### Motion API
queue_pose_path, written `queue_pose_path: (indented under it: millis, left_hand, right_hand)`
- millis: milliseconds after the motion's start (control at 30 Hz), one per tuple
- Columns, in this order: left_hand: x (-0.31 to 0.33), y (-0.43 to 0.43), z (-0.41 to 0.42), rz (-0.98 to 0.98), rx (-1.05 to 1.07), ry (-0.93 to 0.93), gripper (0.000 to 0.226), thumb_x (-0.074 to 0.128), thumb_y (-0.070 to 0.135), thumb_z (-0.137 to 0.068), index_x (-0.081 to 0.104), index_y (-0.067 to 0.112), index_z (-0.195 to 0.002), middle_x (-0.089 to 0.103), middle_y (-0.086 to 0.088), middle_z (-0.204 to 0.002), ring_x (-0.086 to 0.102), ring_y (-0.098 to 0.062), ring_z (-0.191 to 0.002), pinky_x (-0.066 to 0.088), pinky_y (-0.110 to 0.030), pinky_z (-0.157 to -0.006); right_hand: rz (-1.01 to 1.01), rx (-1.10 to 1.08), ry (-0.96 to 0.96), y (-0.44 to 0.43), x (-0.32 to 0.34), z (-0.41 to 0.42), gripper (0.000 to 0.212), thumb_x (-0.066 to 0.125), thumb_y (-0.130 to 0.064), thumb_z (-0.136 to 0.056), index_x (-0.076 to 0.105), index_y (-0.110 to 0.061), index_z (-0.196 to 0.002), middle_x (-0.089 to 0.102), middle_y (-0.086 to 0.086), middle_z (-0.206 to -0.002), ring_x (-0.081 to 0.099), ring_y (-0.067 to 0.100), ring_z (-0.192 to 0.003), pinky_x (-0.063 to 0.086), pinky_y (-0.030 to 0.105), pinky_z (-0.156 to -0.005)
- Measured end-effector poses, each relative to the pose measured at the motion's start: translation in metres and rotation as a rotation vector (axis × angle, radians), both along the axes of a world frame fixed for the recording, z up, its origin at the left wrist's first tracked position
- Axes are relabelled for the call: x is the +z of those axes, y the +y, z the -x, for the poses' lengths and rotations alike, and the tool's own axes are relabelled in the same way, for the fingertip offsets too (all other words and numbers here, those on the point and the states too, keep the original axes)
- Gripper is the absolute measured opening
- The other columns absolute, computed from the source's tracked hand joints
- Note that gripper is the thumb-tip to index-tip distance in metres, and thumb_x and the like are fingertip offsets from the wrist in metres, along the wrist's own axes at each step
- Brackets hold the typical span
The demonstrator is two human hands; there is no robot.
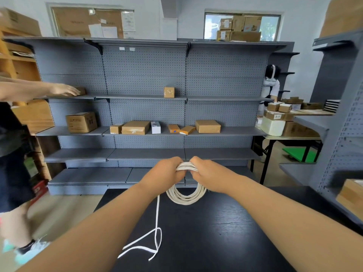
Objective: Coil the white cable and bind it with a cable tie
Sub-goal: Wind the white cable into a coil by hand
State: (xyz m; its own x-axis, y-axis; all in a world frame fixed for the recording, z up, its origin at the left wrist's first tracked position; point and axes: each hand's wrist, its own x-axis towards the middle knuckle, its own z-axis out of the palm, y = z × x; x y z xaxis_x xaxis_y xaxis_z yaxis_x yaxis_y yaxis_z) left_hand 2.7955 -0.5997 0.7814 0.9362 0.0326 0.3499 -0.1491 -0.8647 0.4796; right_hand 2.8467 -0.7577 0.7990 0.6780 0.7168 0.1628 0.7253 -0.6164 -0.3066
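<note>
Both hands are up over the far end of the black bench point(225, 232), meeting at the top of the white cable point(185, 199), which is wound into a coil. The left hand point(167, 171) has its fingers point(179, 173) curled round the bunched loops. The right hand point(209, 173) grips the same bundle just beside it, fingers point(194, 175) wrapped under the strands, and the two hands are almost touching. The coil hangs below them as a ring of several turns; whether its lowest arc rests on the bench or hangs just above it, I can't tell. From under the left wrist a loose tail point(157, 216) drops down and lies in a flat loop on the bench, nearer the person. Behind stands grey shelving point(145, 83) with cardboard boxes point(207, 126), and at the left someone else's hand point(65, 90) reaches onto a shelf.
</note>
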Motion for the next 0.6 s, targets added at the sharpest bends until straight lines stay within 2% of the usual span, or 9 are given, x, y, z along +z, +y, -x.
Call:
queue_pose_path:
  millis: [33,100,167,233,300,400,500,600]
  left_hand:
    - [-0.002,0.000,0.000,0.039,0.015,-0.008,0.013,0.056,0.024,-0.087,0.050,0.022,-0.075,0.051,0.008,-0.064,0.049,-0.014,-0.061,0.033,-0.015,-0.050]
    - [-0.007,0.000,0.000,0.122,0.066,-0.014,0.021,0.060,0.025,-0.085,0.046,0.027,-0.070,0.050,0.008,-0.063,0.048,-0.009,-0.058,0.036,-0.012,-0.049]
    - [-0.013,-0.001,0.000,0.223,0.100,-0.013,0.015,0.059,0.026,-0.086,0.050,0.025,-0.074,0.055,0.004,-0.066,0.057,-0.014,-0.061,0.038,-0.013,-0.050]
    - [-0.016,-0.004,0.000,0.342,0.117,-0.008,0.012,0.059,0.026,-0.087,0.054,0.017,-0.081,0.060,0.000,-0.066,0.065,-0.012,-0.057,0.043,-0.017,-0.050]
    - [-0.015,-0.006,0.001,0.414,0.165,-0.027,0.014,0.062,0.028,-0.084,0.054,0.016,-0.079,0.061,0.000,-0.062,0.061,-0.006,-0.050,0.043,-0.017,-0.048]
    - [-0.014,-0.006,0.002,0.538,0.233,-0.068,0.017,0.067,0.028,-0.079,0.059,0.013,-0.080,0.064,-0.006,-0.067,0.059,-0.017,-0.060,0.045,-0.030,-0.058]
    - [-0.013,-0.010,0.004,0.687,0.193,-0.092,0.014,0.066,0.027,-0.080,0.062,0.015,-0.080,0.063,-0.003,-0.066,0.059,-0.016,-0.061,0.054,-0.036,-0.062]
    - [-0.013,-0.015,0.004,0.610,0.189,-0.117,0.011,0.057,0.028,-0.088,0.054,0.019,-0.083,0.063,-0.001,-0.069,0.061,-0.016,-0.062,0.057,-0.033,-0.056]
  right_hand:
    - [-0.019,-0.015,0.019,-0.001,-0.001,0.000,0.010,0.038,-0.025,-0.095,0.040,-0.016,-0.091,0.053,0.006,-0.072,0.046,0.020,-0.059,0.030,0.034,-0.050]
    - [-0.075,-0.055,0.057,-0.002,-0.003,0.000,0.011,0.038,-0.024,-0.095,0.041,-0.014,-0.091,0.051,0.004,-0.070,0.044,0.018,-0.057,0.029,0.033,-0.049]
    - [-0.129,-0.086,0.074,-0.001,-0.005,0.001,0.011,0.038,-0.024,-0.095,0.041,-0.015,-0.090,0.050,0.002,-0.069,0.043,0.016,-0.057,0.029,0.032,-0.049]
    - [-0.172,-0.100,0.083,0.000,-0.008,0.002,0.011,0.038,-0.025,-0.096,0.040,-0.017,-0.089,0.049,0.000,-0.071,0.043,0.015,-0.058,0.030,0.031,-0.050]
    - [-0.228,-0.124,0.105,0.001,-0.010,0.003,0.011,0.038,-0.025,-0.096,0.041,-0.016,-0.090,0.050,0.001,-0.073,0.046,0.017,-0.062,0.033,0.032,-0.053]
    - [-0.320,-0.186,0.114,0.002,-0.010,0.002,0.015,0.037,-0.025,-0.097,0.042,-0.012,-0.091,0.051,0.003,-0.075,0.050,0.022,-0.068,0.038,0.036,-0.060]
    - [-0.389,-0.243,0.091,0.002,-0.010,0.003,0.016,0.037,-0.024,-0.097,0.044,-0.009,-0.095,0.056,0.008,-0.083,0.053,0.025,-0.073,0.042,0.037,-0.064]
    - [-0.398,-0.264,0.059,0.004,-0.011,0.004,0.017,0.037,-0.025,-0.097,0.044,-0.009,-0.098,0.059,0.011,-0.087,0.056,0.028,-0.077,0.044,0.039,-0.065]
